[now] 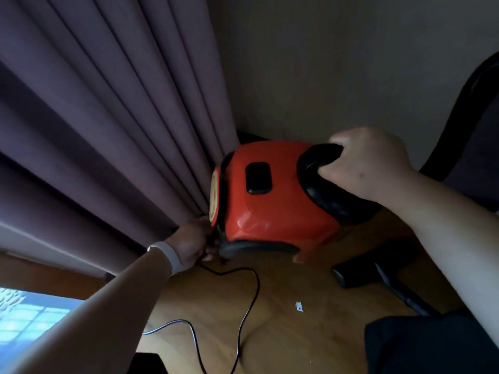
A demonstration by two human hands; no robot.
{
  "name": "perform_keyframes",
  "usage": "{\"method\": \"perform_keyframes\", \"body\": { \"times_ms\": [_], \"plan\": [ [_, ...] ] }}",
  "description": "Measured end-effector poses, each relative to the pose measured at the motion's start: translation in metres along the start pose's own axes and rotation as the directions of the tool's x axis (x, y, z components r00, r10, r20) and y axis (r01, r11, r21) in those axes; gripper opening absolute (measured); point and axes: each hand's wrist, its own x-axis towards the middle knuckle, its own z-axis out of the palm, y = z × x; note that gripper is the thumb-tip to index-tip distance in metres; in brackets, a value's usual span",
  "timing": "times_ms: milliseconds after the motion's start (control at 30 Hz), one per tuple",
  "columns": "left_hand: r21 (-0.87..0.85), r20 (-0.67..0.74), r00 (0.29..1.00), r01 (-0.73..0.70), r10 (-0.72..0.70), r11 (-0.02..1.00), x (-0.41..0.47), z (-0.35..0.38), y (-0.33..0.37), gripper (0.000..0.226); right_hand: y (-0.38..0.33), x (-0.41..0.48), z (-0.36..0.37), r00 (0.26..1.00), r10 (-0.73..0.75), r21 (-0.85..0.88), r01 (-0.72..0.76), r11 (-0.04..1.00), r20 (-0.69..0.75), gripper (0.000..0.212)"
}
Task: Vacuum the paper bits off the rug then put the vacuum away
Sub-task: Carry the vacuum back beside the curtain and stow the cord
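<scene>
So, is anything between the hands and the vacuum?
Nothing visible. The right hand grips the handle of the vacuum; the left hand is at its end beside the curtain, by the cord.

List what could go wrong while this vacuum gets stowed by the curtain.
The loose cord loops across the floor from the left hand; it may snag or trip someone.
The red vacuum, gripped by the right hand, sits against the curtain and might catch its folds.
A paper bit lies on the floor, possibly missed.
</scene>
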Motion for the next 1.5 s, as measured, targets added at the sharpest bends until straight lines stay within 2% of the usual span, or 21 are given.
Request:
{"method": "perform_keyframes", "body": {
  "times_ms": [100,167,200,267,300,333,367,500,633,733,767,867,1000,1067,1133,1267,1333,1367,1400,1433,1500],
  "plan": [
    [0.120,0.013,1.000,0.024,-0.026,0.993,-0.010,0.017,0.008,0.034,0.003,0.007,0.000,0.991,0.129,0.001,-0.129,0.992,-0.025,0.017],
    [0.234,-0.074,0.989,-0.107,0.127,0.966,-0.017,0.017,0.020,0.035,0.006,0.010,0.001,0.984,0.166,-0.012,-0.167,0.986,-0.069,0.016],
    [0.398,-0.062,0.969,-0.195,0.238,0.896,-0.025,0.014,0.028,0.035,0.006,0.011,0.001,0.983,0.165,-0.018,-0.167,0.986,-0.081,0.015],
    [0.745,0.158,0.918,-0.352,0.363,0.566,-0.044,0.009,0.045,0.033,0.007,0.011,0.003,0.987,0.143,-0.028,-0.145,0.989,-0.074,0.012],
    [0.822,0.272,0.897,-0.405,0.349,0.401,-0.055,0.009,0.053,0.029,0.008,0.011,0.004,0.991,0.121,-0.032,-0.123,0.992,-0.060,0.011],
    [0.836,0.348,0.879,-0.448,0.325,0.317,-0.064,0.011,0.061,0.024,0.009,0.011,0.005,0.994,0.099,-0.039,-0.100,0.994,-0.044,0.011],
    [0.822,0.388,0.864,-0.482,0.321,0.304,-0.072,0.015,0.067,0.019,0.009,0.011,0.005,0.996,0.080,-0.054,-0.082,0.995,-0.028,0.011],
    [0.708,0.356,0.827,-0.542,0.435,0.452,-0.077,0.025,0.080,0.017,0.011,0.004,0.005,0.999,0.036,-0.081,-0.033,0.996,0.037,0.009],
    [0.607,0.265,0.816,-0.555,0.513,0.570,-0.060,0.010,0.091,0.019,0.002,-0.006,0.010,0.980,-0.193,-0.052,0.195,0.979,0.038,0.015],
    [0.447,0.103,0.815,-0.550,0.570,0.706,-0.043,-0.018,0.092,0.019,-0.006,-0.007,0.008,0.949,-0.308,-0.029,0.310,0.950,0.065,0.014],
    [0.408,0.064,0.824,-0.536,0.563,0.739,-0.039,-0.028,0.091,0.012,-0.008,-0.008,0.007,0.936,-0.349,-0.012,0.350,0.937,0.052,0.017],
    [0.254,0.021,0.887,-0.450,0.461,0.856,-0.027,-0.046,0.075,0.031,-0.011,-0.011,0.003,0.912,-0.411,0.035,0.411,0.911,-0.005,0.033],
    [0.025,-0.068,0.930,-0.360,0.361,0.933,-0.011,-0.058,0.053,0.016,-0.015,-0.010,-0.005,0.954,-0.295,0.086,0.299,0.950,-0.059,0.019],
    [-0.044,-0.104,0.950,-0.300,0.295,0.953,-0.003,-0.059,0.042,0.019,-0.015,-0.008,-0.007,0.975,-0.212,0.109,0.218,0.970,-0.065,0.018],
    [-0.022,-0.081,0.967,-0.246,0.243,0.969,0.001,-0.055,0.032,0.027,-0.013,-0.005,-0.006,0.987,-0.146,0.109,0.152,0.982,-0.060,0.018],
    [0.210,-0.038,0.985,-0.158,0.170,0.965,-0.005,-0.032,0.028,0.029,-0.006,0.000,-0.005,0.999,-0.029,0.050,0.031,0.998,-0.041,0.023],
    [0.447,-0.012,0.985,-0.149,0.172,0.882,-0.012,-0.019,0.030,0.028,0.000,0.003,-0.002,0.999,0.030,0.018,-0.029,0.999,-0.021,0.023],
    [0.646,0.009,0.976,-0.173,0.219,0.743,-0.016,-0.015,0.031,0.026,0.002,0.004,-0.001,0.998,0.061,0.003,-0.061,0.998,-0.009,0.020],
    [0.822,0.068,0.961,-0.206,0.268,0.532,-0.022,-0.009,0.034,0.026,0.004,0.005,0.001,0.996,0.089,-0.010,-0.089,0.996,0.003,0.018],
    [0.910,0.139,0.942,-0.243,0.305,0.336,-0.029,-0.003,0.037,0.028,0.006,0.005,0.003,0.994,0.108,-0.019,-0.108,0.994,0.010,0.016],
    [0.952,0.249,0.911,-0.293,0.328,0.093,-0.050,0.014,0.046,0.031,0.006,0.005,0.004,0.991,0.134,-0.034,-0.133,0.990,0.015,0.013]
  ]
}}
